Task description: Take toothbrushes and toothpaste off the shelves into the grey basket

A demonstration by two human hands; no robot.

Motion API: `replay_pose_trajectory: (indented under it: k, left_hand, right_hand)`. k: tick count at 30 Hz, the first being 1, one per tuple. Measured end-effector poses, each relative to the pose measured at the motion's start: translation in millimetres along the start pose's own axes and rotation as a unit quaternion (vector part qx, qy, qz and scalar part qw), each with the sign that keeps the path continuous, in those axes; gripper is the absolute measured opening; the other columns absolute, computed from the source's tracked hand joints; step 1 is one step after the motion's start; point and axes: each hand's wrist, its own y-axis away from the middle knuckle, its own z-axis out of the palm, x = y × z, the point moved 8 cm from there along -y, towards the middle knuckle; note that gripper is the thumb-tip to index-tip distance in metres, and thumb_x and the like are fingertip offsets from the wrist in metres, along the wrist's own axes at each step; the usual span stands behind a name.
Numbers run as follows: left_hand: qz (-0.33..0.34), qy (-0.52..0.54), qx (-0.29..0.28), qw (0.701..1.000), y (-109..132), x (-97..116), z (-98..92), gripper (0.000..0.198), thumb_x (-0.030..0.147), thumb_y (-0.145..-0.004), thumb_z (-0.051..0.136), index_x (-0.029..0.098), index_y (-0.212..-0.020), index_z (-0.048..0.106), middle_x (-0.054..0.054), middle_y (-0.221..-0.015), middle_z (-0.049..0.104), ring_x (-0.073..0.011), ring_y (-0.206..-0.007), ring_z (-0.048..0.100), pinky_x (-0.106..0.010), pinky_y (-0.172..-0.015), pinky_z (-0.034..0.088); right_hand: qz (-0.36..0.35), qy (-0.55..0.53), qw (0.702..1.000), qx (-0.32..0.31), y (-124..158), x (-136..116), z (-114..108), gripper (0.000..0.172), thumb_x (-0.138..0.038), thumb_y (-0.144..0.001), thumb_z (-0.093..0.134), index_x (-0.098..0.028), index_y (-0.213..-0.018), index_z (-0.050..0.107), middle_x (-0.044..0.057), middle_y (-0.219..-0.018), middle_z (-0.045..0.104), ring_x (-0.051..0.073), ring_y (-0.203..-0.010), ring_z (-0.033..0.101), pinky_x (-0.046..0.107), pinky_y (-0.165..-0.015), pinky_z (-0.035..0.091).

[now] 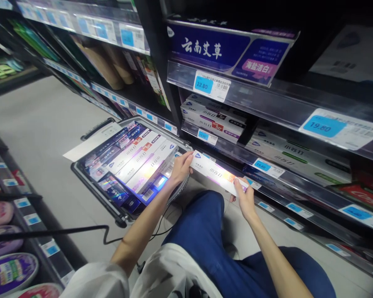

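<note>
Between my two hands is a long white toothpaste box with purple and orange print, held level above my knees. My left hand pinches its left end, and the fingers of my right hand close round its right end. Just left of my left hand stands a basket with a dark rim, filled with toothpaste boxes. Similar white boxes are stacked on the shelf in front of me. Above them sits a large blue and purple toothpaste box.
Shelf edges with price tags run along the right and the far left. A white sheet lies over the basket's far left side. A black cable crosses at the left, by a low shelf of oval purple packs. The tiled floor shows behind the basket.
</note>
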Motion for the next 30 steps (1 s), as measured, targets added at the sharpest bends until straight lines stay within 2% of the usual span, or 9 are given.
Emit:
replay_pose_trajectory:
  k: [7,9,13,17,20,23,25,28,30]
  left_hand:
    - [-0.015,0.033,-0.017,0.999,-1.9,-8.7,2.7,0.076,0.068,-0.089,0.046,0.004,-0.127,0.064,0.001,-0.051,0.057,-0.0131,-0.042,0.049,-0.026,-0.045,0.039]
    - [-0.012,0.022,-0.024,0.999,-2.0,-6.0,4.0,0.077,0.067,-0.088,0.048,0.005,-0.132,0.061,0.001,-0.051,0.057,-0.0139,-0.044,0.051,-0.026,-0.047,0.040]
    - [0.001,0.009,-0.014,1.000,-1.7,0.7,2.2,0.067,0.061,-0.092,0.047,0.012,-0.135,0.060,-0.003,-0.070,0.069,-0.0141,-0.051,0.056,-0.026,-0.054,0.044]
    - [0.026,-0.021,-0.009,0.999,-2.4,5.6,1.0,0.056,0.056,-0.092,0.048,0.012,-0.120,0.070,-0.011,-0.111,0.074,-0.0254,-0.094,0.068,-0.032,-0.082,0.051]
    - [0.029,-0.033,-0.035,0.998,-3.0,5.2,4.8,0.055,0.054,-0.095,0.043,0.011,-0.112,0.074,-0.009,-0.103,0.075,-0.0259,-0.094,0.068,-0.033,-0.083,0.050]
    - [0.019,-0.009,-0.035,0.999,-2.6,2.0,4.6,0.059,0.055,-0.097,0.036,0.012,-0.113,0.073,-0.007,-0.086,0.075,-0.0239,-0.085,0.067,-0.030,-0.074,0.050]
    - [0.015,0.013,-0.041,0.999,-1.6,-0.4,6.1,0.061,0.058,-0.097,0.035,0.013,-0.116,0.072,-0.006,-0.084,0.074,-0.0238,-0.085,0.067,-0.030,-0.071,0.050]
    - [0.019,0.068,-0.043,0.997,-0.6,-3.0,8.5,0.067,0.065,-0.095,0.034,0.015,-0.116,0.072,-0.007,-0.092,0.075,-0.0252,-0.088,0.067,-0.031,-0.072,0.050]
    - [0.000,0.141,-0.031,0.990,-2.1,-8.0,8.6,0.073,0.070,-0.094,0.029,0.014,-0.112,0.072,-0.008,-0.091,0.074,-0.0237,-0.081,0.066,-0.030,-0.065,0.048]
  right_hand:
    - [0.121,-0.079,0.988,-0.061,-0.7,20.6,7.5,0.056,-0.064,-0.087,0.058,-0.012,-0.109,0.064,0.007,-0.069,0.069,0.013,-0.039,0.052,0.025,-0.036,0.036]
    - [0.126,-0.088,0.985,-0.079,-1.5,18.4,8.1,0.054,-0.061,-0.085,0.062,-0.014,-0.110,0.063,0.007,-0.074,0.070,0.014,-0.044,0.056,0.025,-0.039,0.039]
    - [0.028,0.008,0.991,-0.129,-2.9,-2.6,7.7,0.041,-0.050,-0.076,0.077,-0.020,-0.099,0.061,0.003,-0.085,0.071,0.015,-0.062,0.064,0.025,-0.052,0.048]
    - [-0.010,0.094,0.972,-0.215,6.9,-5.2,21.6,0.042,-0.040,-0.072,0.083,-0.021,-0.103,0.061,0.004,-0.093,0.075,0.018,-0.078,0.068,0.028,-0.069,0.053]
    - [0.003,0.068,0.969,-0.239,13.7,-1.5,28.9,0.055,-0.038,-0.073,0.082,-0.022,-0.120,0.056,0.007,-0.105,0.075,0.021,-0.087,0.071,0.034,-0.077,0.056]
    - [0.017,0.067,0.967,-0.247,17.2,-1.5,29.0,0.058,-0.039,-0.076,0.079,-0.022,-0.126,0.055,0.009,-0.111,0.075,0.023,-0.096,0.072,0.039,-0.087,0.057]
    - [0.014,0.095,0.965,-0.245,18.8,-5.3,25.0,0.057,-0.041,-0.077,0.079,-0.021,-0.127,0.057,0.009,-0.113,0.074,0.025,-0.100,0.072,0.041,-0.090,0.057]
    - [-0.056,0.193,0.960,-0.196,21.2,-26.1,13.6,0.050,-0.042,-0.077,0.078,-0.021,-0.120,0.063,0.009,-0.111,0.075,0.026,-0.096,0.073,0.041,-0.086,0.059]
    - [-0.172,0.300,0.930,-0.126,27.0,-58.3,6.9,0.045,-0.040,-0.079,0.077,-0.022,-0.119,0.065,0.010,-0.109,0.075,0.027,-0.092,0.073,0.039,-0.082,0.060]
